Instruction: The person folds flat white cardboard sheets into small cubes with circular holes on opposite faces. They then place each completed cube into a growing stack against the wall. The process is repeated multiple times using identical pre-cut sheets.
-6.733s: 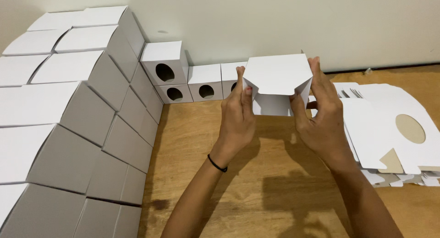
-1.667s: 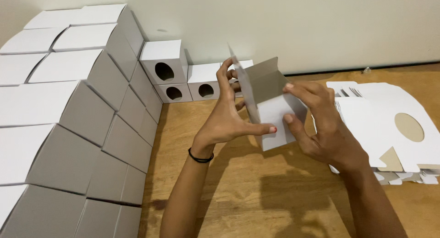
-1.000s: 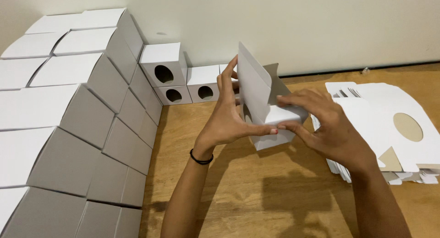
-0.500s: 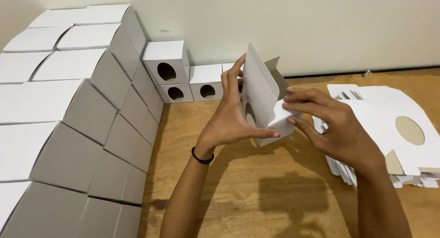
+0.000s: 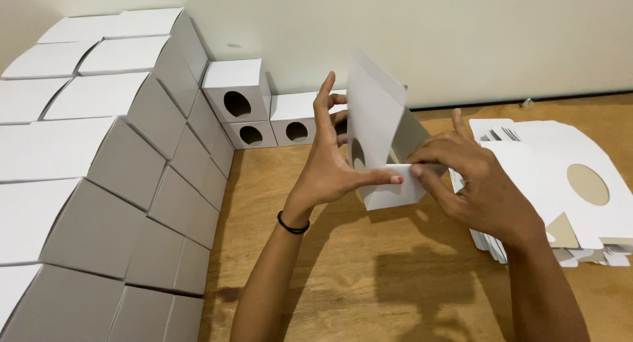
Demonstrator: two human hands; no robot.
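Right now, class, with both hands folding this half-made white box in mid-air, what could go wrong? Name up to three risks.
1. The half-folded box is held above the table only by fingertips of the left hand and right hand; it might slip or crease crookedly.
2. The tall upright flap is unsupported and could bend.
3. The right forearm hangs near the stack of flat blanks; a sweep could scatter them.

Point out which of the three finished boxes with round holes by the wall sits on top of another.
The leftmost holed box: it rests on a lower box, while the third box stands on the table beside them.
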